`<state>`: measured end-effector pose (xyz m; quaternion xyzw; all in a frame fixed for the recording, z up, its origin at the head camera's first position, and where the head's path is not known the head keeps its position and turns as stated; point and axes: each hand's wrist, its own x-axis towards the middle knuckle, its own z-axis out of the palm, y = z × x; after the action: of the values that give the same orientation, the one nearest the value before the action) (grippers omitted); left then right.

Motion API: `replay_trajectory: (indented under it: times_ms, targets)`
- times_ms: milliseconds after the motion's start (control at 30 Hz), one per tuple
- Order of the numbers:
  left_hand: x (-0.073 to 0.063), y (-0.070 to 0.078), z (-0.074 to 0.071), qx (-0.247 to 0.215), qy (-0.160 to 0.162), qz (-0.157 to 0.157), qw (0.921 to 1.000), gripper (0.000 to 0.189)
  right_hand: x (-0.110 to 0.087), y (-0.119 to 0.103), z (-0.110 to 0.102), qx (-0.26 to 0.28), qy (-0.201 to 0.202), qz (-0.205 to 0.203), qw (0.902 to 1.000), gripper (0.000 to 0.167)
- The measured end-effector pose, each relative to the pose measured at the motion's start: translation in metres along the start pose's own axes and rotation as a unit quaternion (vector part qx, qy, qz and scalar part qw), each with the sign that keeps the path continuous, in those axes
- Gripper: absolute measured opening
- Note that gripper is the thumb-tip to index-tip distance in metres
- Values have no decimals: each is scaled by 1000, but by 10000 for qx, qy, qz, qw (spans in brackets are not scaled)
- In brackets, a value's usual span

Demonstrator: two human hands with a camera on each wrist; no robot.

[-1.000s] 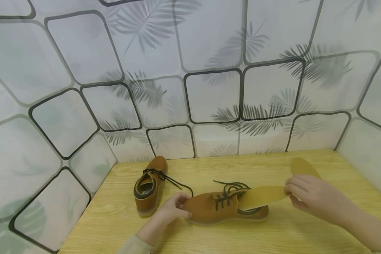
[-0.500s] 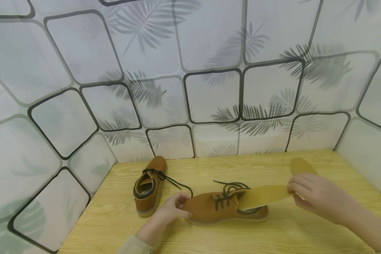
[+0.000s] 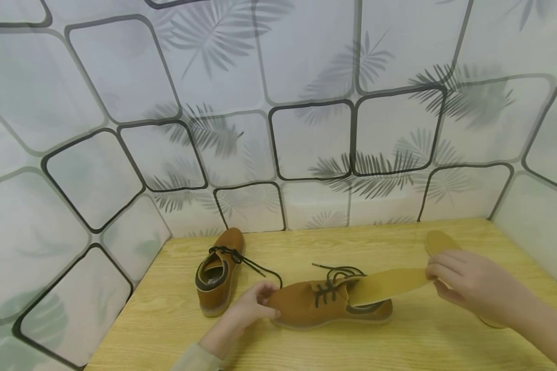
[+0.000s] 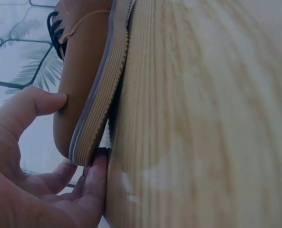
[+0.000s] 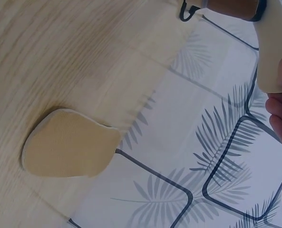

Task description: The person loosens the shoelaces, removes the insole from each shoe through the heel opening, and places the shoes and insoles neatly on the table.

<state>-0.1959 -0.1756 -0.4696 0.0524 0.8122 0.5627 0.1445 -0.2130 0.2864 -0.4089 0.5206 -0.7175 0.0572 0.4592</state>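
Observation:
A brown lace-up shoe [image 3: 299, 304] lies on the table with its toe to the left. My left hand [image 3: 248, 306] holds its toe; in the left wrist view the thumb presses the upper and the fingers lie at the front of the sole [image 4: 95, 123]. A tan insole [image 3: 392, 286] slants out of the shoe's opening, its front part hidden inside. My right hand [image 3: 469, 283] pinches the insole's outer end between thumb and fingers. Behind that hand, partly covered by it, lies a second insole [image 3: 440, 242], whose wide end shows in the right wrist view.
At the left stands another brown shoe [image 3: 220, 283], its black lace [image 3: 260, 269] trailing toward the held shoe. The wood-grain table [image 3: 334, 350] meets a leaf-patterned wall covering [image 3: 313, 139] at the back and sides.
My right hand has shifted slightly right with the insole, so a little more of it shows outside the shoe. The left hand and the shoe have stayed put.

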Motion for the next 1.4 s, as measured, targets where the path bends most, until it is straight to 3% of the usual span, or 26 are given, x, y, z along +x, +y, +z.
replay_trajectory:
  times_ms: [767,1400]
  targets:
    - [2,-2,-1,-71,-92,-1,9999,59,5,9,-14,-252,33,-78,9996,47]
    - [0,0,-1,-22,-120,58,9999,57,-10,18,-32,-391,-177,240,9988,52]
